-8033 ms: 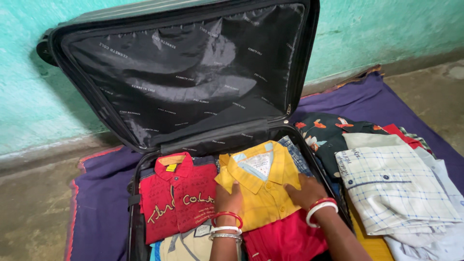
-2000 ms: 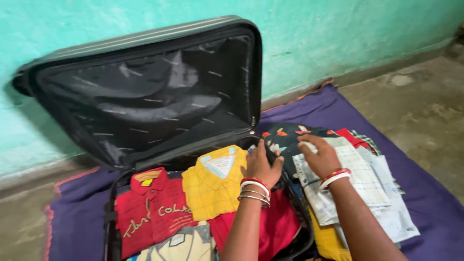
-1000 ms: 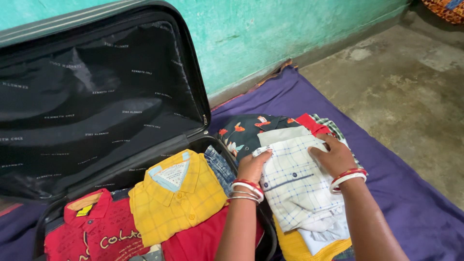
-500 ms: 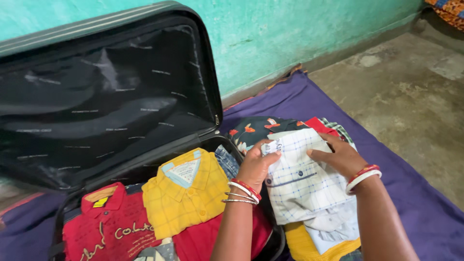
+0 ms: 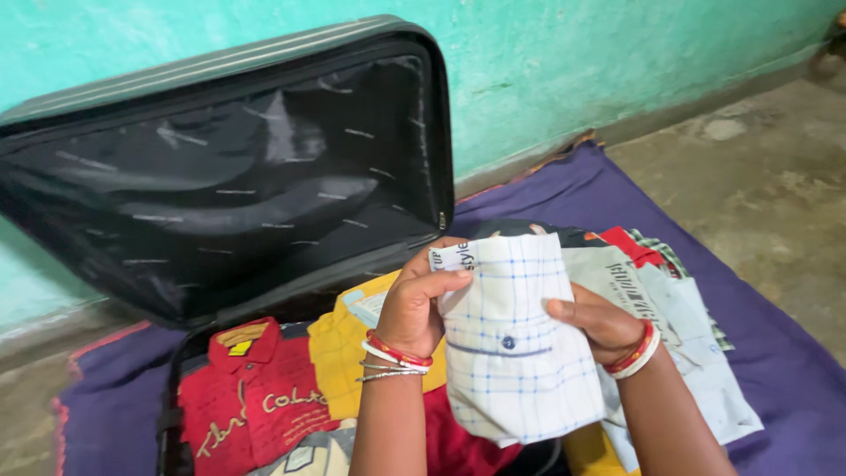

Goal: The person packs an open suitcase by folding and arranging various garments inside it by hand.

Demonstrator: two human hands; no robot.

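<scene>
White checked shirt (image 5: 515, 344) apparently gripped edgewise, both hands.

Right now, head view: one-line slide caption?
Both hands, left hand and right hand, lift a folded white checked shirt above an open suitcase of folded shirts.

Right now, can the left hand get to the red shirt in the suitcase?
Probably not at once. The left hand is gripping the white checked shirt together with the right hand. The red shirt lies uncovered just below, so the way looks free once it lets go.
</scene>
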